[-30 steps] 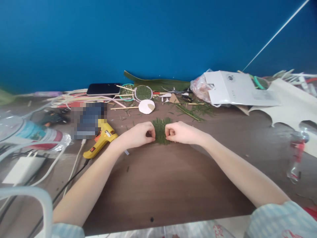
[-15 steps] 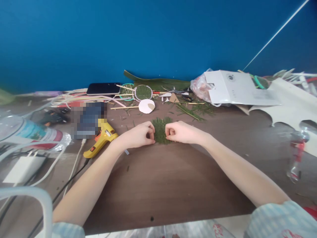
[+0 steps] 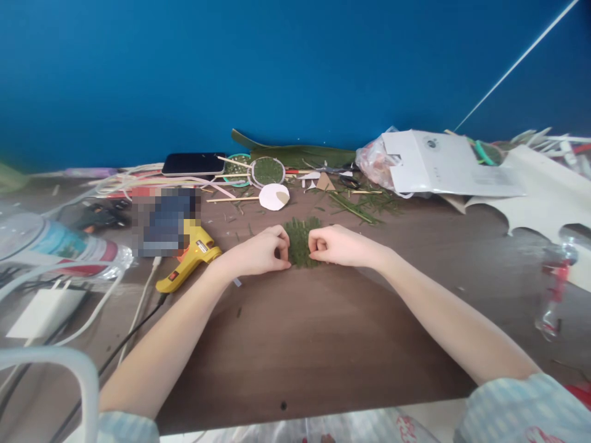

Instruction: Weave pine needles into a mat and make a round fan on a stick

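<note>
A small green mat of narrow leaf strips [image 3: 301, 241] lies on the brown table between my hands. Its left edge is in the closed fingers of my left hand [image 3: 268, 251]. On the opposite edge, the thumb and curled fingers of my right hand [image 3: 337, 247] pinch the strips. Just beyond them rests a white paper disc [image 3: 274, 197] at the end of a thin stick. Behind it is a round fan shape [image 3: 266, 172] with a pale rim and green filling. Leaf scraps [image 3: 353, 208] lie behind my right hand.
A yellow glue gun [image 3: 189, 258] with a black cord lies left of my left forearm. Further left are a plastic bottle [image 3: 60, 246] and a white charger [image 3: 46, 312]. A black phone [image 3: 194, 163] and scissors [image 3: 348, 179] lie at the back. Cut white card [image 3: 530, 191] is at right.
Almost nothing differs. Both hands stay at the edges of the leaf mat, and the whole view has shifted very slightly.
</note>
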Available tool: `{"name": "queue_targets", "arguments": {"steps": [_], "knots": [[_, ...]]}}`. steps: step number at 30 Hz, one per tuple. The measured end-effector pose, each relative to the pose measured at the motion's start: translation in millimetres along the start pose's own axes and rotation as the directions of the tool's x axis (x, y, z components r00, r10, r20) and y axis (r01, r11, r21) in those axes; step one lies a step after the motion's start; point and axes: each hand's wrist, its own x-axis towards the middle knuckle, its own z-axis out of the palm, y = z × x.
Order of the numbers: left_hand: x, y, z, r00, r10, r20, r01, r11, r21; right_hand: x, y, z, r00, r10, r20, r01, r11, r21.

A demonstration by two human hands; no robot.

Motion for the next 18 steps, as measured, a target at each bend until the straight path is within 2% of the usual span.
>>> {"name": "queue_targets", "arguments": {"steps": [18], "knots": [[-1.9,5.2,-7.8,0.999,0.019,0.028,-0.018,0.999,-0.029,0.8,2.1,0.2,1.000,-0.005,0.009,0.005,1.000,0.007]]}}
